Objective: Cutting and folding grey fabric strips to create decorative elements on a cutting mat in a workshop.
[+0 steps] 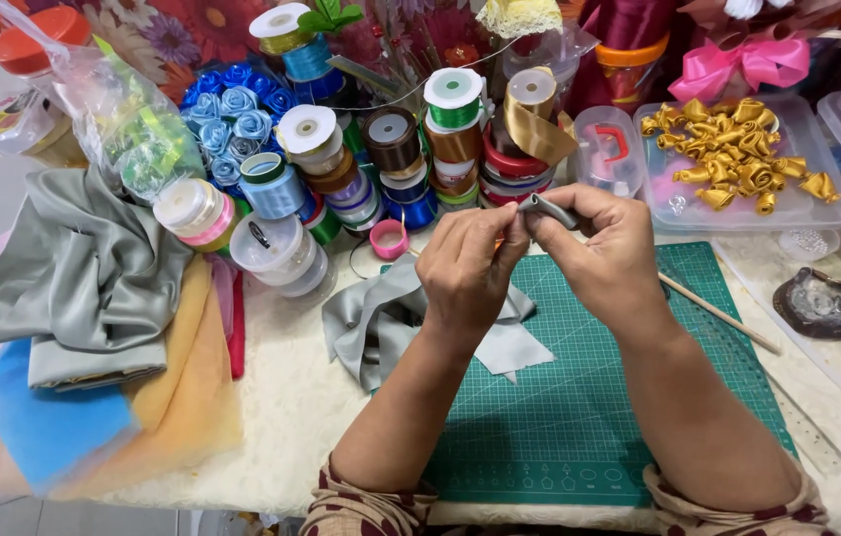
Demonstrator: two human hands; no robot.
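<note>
Nearest the camera, two forearms in patterned sleeves rise from six o'clock over a green gridded cutting mat [579, 417] that lies on a cream fabric-covered table [281, 417]. At the centre of the view the left hand [465, 273] and the right hand [604, 253] meet above the mat. Both are closed in a pinch on a narrow strip of grey satin ribbon [547, 209], rolled or folded tight; the right thumb and fingers grip its upper end, which pokes out toward eleven o'clock, while the left fingertips press against it from the nine o'clock side. How the ribbon is folded inside the fingers cannot be told.

Just below the hands, toward eight o'clock, a loose heap of the same grey satin ribbon [381, 318] lies across the mat's edge. A thin wooden stick [718, 313] rests at three o'clock, partly behind the right wrist. Further toward nine o'clock sits a folded pile of grey satin cloth [83, 278] over orange and blue mesh fabric [53, 427].

Beyond the hands, at twelve o'clock, stands a crowd of stacked ribbon spools in many colours [410, 159]. At one o'clock a clear plastic tray [658, 199] holds small gold satin roses [738, 154], and at eleven o'clock lies a cluster of blue satin roses [237, 114].
</note>
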